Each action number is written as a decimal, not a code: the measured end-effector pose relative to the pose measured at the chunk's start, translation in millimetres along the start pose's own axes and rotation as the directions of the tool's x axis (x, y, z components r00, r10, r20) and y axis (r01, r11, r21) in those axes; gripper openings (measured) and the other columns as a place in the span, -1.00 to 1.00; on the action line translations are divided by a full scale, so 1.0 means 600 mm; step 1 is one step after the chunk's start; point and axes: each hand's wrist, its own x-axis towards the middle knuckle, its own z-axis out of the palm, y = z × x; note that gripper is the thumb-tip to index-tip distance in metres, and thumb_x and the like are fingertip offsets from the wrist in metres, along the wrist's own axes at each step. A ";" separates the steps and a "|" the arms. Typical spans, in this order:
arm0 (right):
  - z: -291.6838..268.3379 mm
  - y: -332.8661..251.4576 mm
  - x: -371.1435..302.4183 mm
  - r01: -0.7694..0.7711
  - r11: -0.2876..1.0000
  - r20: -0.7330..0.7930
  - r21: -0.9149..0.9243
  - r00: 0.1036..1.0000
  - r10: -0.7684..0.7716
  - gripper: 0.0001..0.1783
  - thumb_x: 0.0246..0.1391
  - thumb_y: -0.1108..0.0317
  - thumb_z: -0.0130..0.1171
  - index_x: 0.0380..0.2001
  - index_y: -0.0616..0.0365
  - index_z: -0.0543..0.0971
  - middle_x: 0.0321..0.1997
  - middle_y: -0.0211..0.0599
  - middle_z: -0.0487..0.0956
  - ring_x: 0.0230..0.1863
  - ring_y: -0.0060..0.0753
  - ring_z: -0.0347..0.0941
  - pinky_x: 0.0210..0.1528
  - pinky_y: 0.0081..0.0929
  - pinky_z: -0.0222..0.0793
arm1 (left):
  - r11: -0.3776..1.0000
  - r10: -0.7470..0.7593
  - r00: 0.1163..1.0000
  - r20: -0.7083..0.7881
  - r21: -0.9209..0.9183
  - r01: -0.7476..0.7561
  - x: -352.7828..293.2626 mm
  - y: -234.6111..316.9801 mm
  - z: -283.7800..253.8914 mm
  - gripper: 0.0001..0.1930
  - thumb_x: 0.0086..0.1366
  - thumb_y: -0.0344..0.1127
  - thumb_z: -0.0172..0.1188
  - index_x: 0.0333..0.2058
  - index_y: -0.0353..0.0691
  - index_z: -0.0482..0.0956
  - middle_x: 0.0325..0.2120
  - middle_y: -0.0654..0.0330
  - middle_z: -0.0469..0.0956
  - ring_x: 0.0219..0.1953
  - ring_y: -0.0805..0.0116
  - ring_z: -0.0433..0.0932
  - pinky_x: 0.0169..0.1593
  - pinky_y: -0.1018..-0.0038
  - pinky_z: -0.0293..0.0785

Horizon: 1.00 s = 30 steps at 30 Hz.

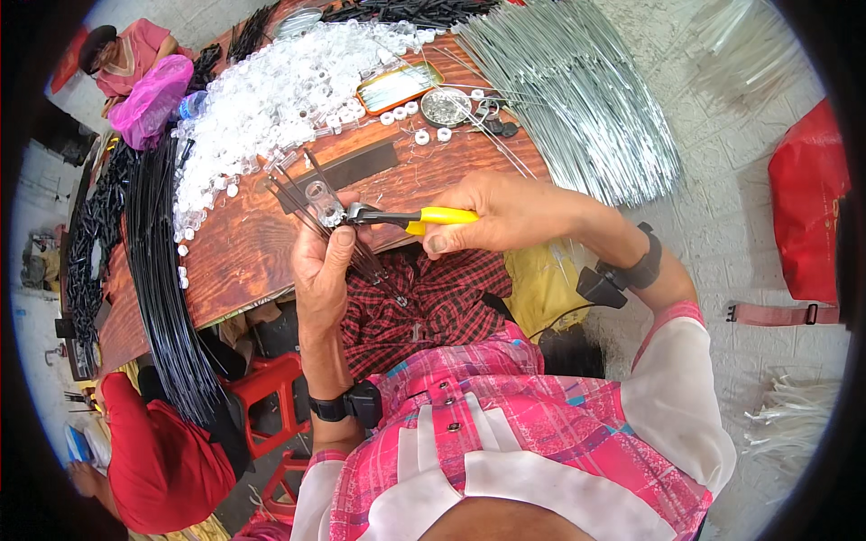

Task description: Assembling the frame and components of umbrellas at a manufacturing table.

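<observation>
My left hand (321, 266) grips a fan of thin dark metal ribs (298, 194) that pass through a small clear plastic hub (323, 203), held just above the edge of the wooden table (244, 252). My right hand (492, 212) is closed around yellow-handled pliers (424, 217). The pliers' metal jaws meet the ribs right beside the clear hub, close to my left thumb. A checked red cloth (433, 302) lies across my lap under both hands.
A heap of clear plastic hubs (271, 99) covers the far table, with a small round tin (446, 106) and a flat tray (397, 86). Silver rods (577, 90) lie at the right, black rods (162, 270) at the left. Two other people sit nearby.
</observation>
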 end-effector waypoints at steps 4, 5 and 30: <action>-0.003 0.001 0.005 0.028 0.999 0.003 -0.041 1.000 -0.028 -0.65 0.24 0.12 0.16 -0.18 0.22 0.60 -0.27 -0.33 0.65 -0.20 -0.51 0.55 -0.09 -0.48 0.43 | 1.000 -0.007 1.000 -0.020 -0.018 0.006 0.001 0.000 0.000 -0.58 0.37 -0.25 0.16 0.10 -0.38 0.37 -0.27 0.22 0.50 -0.23 0.47 0.46 -0.07 0.52 0.39; -0.002 -0.002 0.005 0.019 1.000 -0.002 -0.006 1.000 -0.019 -0.66 0.23 0.13 0.17 -0.20 0.22 0.60 -0.30 -0.32 0.64 -0.23 -0.51 0.55 -0.12 -0.48 0.43 | 1.000 -0.003 1.000 -0.022 -0.014 0.003 0.000 -0.002 -0.001 -0.57 0.37 -0.24 0.16 0.10 -0.38 0.37 -0.27 0.22 0.51 -0.23 0.47 0.46 -0.07 0.52 0.39; 0.084 0.060 0.080 0.240 0.958 -0.220 0.155 0.954 -0.203 -0.64 0.21 0.12 0.16 -0.39 0.28 0.57 -0.54 -0.26 0.55 -0.54 -0.44 0.48 -0.47 -0.44 0.36 | 0.975 0.072 0.997 0.035 -0.212 -0.063 0.007 -0.011 -0.052 -0.46 0.35 -0.11 0.20 0.12 -0.38 0.34 -0.19 -0.03 0.56 -0.45 0.64 0.31 -0.30 0.64 0.36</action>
